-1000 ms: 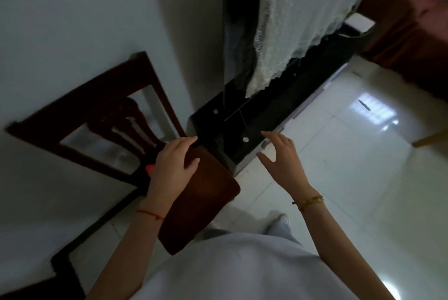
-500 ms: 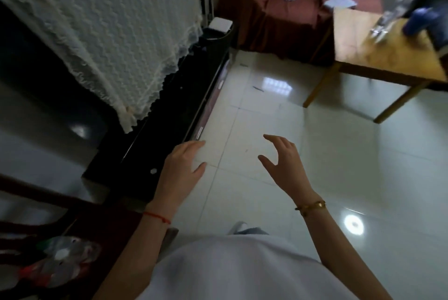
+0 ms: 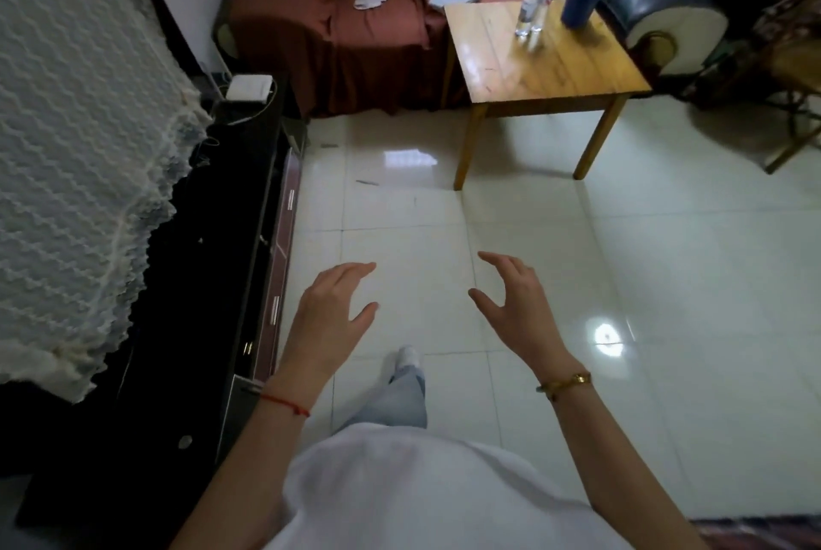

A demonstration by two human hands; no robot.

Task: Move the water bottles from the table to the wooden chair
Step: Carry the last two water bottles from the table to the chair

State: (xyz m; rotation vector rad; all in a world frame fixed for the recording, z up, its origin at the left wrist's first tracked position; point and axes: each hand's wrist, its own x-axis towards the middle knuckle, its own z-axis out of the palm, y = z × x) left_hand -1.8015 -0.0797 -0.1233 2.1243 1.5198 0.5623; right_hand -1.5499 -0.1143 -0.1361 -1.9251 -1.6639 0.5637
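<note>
Clear water bottles (image 3: 535, 1) stand close together at the far side of a small wooden table (image 3: 528, 61) across the room, beside a blue container (image 3: 581, 3). My left hand (image 3: 331, 314) and my right hand (image 3: 517, 305) hover over the tiled floor in front of me, both empty with fingers spread and curled. They are far from the table. The wooden chair is out of view.
A black TV cabinet (image 3: 213, 283) with a lace cover (image 3: 75, 176) runs along the left. A red-brown sofa (image 3: 355, 16) with papers sits behind the table. A dark round seat (image 3: 653, 3) stands at the far right. White tiled floor (image 3: 622, 261) lies between me and the table.
The view has swung right from the wooden chair, where bottles lay, to the room and the table. Both hands stay empty and spread in front of me.
</note>
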